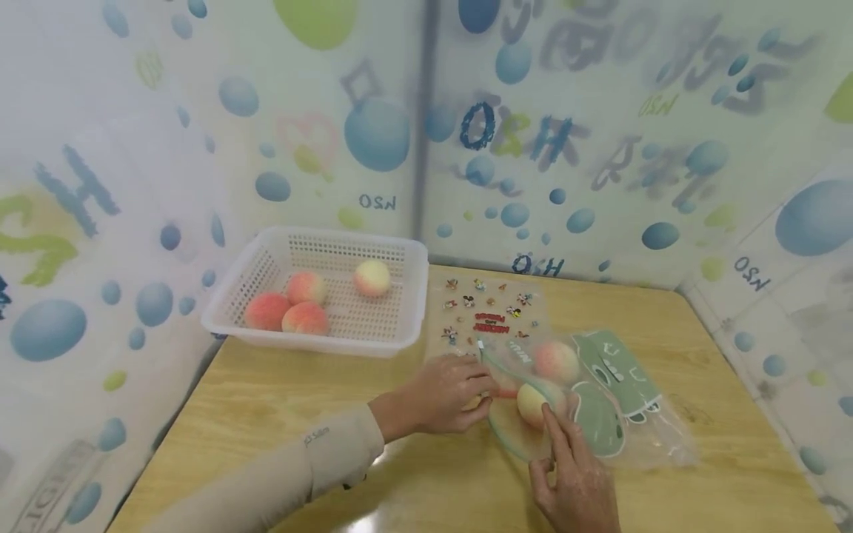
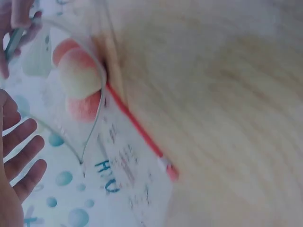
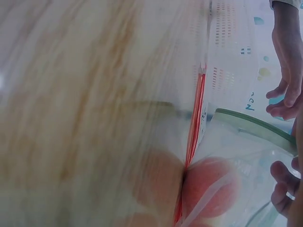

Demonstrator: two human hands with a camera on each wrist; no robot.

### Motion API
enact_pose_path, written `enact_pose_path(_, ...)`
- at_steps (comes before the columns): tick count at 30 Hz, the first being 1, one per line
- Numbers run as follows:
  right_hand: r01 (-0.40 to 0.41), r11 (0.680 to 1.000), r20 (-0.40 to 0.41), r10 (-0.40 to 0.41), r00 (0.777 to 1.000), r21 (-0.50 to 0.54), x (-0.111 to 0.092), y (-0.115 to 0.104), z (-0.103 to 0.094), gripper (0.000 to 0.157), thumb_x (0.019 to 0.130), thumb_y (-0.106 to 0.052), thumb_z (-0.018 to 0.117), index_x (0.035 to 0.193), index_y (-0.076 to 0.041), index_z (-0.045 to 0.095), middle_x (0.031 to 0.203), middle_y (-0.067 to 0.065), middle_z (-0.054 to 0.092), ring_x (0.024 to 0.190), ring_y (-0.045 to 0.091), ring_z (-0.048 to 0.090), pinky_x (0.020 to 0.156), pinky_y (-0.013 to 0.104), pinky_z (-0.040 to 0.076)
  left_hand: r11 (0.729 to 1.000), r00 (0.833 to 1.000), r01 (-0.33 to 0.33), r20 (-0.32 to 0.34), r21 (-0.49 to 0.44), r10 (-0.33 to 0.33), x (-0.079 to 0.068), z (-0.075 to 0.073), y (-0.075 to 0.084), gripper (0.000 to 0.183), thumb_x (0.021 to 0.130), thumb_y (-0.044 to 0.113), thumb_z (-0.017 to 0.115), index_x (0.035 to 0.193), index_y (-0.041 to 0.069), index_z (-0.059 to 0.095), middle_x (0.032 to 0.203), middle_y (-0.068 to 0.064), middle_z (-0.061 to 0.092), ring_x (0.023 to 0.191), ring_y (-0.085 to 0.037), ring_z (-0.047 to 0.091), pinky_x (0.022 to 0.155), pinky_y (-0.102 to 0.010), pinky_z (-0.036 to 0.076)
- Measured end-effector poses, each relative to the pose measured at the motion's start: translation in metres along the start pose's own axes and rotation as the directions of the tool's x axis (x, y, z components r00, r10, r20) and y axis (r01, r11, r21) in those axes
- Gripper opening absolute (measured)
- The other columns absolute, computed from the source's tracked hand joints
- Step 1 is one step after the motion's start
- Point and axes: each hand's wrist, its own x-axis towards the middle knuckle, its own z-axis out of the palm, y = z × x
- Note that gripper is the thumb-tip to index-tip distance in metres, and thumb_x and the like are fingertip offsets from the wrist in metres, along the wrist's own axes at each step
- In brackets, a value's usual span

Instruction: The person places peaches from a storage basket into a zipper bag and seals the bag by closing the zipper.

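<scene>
A clear zip bag with a green cartoon print (image 1: pixel 620 370) lies on the table, its green-edged mouth gaping toward the left. Peaches (image 1: pixel 557 362) sit inside; three show in the left wrist view. My right hand (image 1: pixel 576 477) pinches the near edge of the mouth, and in the left wrist view the right fingers (image 2: pixel 20 14) are on that green strip. My left hand (image 1: pixel 449 392) is beside the mouth, its fingers (image 2: pixel 26 158) loosely spread and holding nothing. In the right wrist view, the left hand (image 3: pixel 288 61) hangs above the bag's rim (image 3: pixel 251 122).
A white perforated basket (image 1: pixel 363 344) with several peaches (image 1: pixel 305 318) stands at the back left. Flat under the zip bag's left part lies another clear bag with cartoon figures (image 1: pixel 489 303) and a red zip strip (image 2: pixel 135 123). Patterned curtains (image 1: pixel 306 185) border the wooden table (image 1: pixel 266 407).
</scene>
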Motion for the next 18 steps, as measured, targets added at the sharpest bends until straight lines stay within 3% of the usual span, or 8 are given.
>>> enact_pose_path(3,-0.014,1.000,0.005,0.014,1.000,0.008,0.000,-0.001,0.001,0.067,0.074,-0.017,0.047,0.136,0.006,0.059,0.113,0.019,0.062,0.061,0.014,0.051,0.045,0.030,0.043,1.000,1.000,-0.003,0.011,0.001,0.003,0.001,-0.008,-0.008,0.016,0.086,0.023,0.074,0.100,0.015,0.075,0.096,0.005,0.071,0.087,-0.013,0.066,0.075,-0.026,0.054)
enact_pose_path(9,-0.033,0.999,0.008,0.033,0.999,0.011,-0.002,-0.001,0.000,0.067,0.076,-0.018,0.049,0.138,0.005,0.057,0.110,0.019,0.061,0.060,0.015,0.053,0.044,0.034,0.045,0.999,0.989,0.020,0.146,0.037,-0.025,0.002,-0.020,-0.019,0.030,0.089,0.030,0.072,0.113,0.012,0.073,0.111,0.000,0.071,0.102,-0.016,0.067,0.088,-0.028,0.054)
enact_pose_path(11,-0.036,0.999,0.009,0.036,0.999,0.011,-0.002,-0.001,0.000,0.067,0.076,-0.019,0.049,0.138,0.005,0.057,0.110,0.018,0.061,0.060,0.015,0.053,0.044,0.034,0.045,0.999,0.985,0.036,0.166,0.029,-0.041,0.001,-0.023,-0.022,0.032,0.089,0.030,0.071,0.115,0.012,0.073,0.112,0.000,0.071,0.101,-0.017,0.068,0.087,-0.029,0.055)
enact_pose_path(18,-0.036,0.999,0.007,0.036,0.999,0.008,-0.003,0.001,0.000,0.066,0.078,-0.020,0.047,0.139,0.004,0.057,0.109,0.018,0.061,0.061,0.016,0.054,0.044,0.035,0.046,0.998,0.993,0.067,0.098,0.021,-0.068,-0.001,-0.030,-0.032,0.027,0.087,0.026,0.072,0.110,0.012,0.072,0.106,0.000,0.069,0.094,-0.017,0.066,0.071,-0.030,0.058)
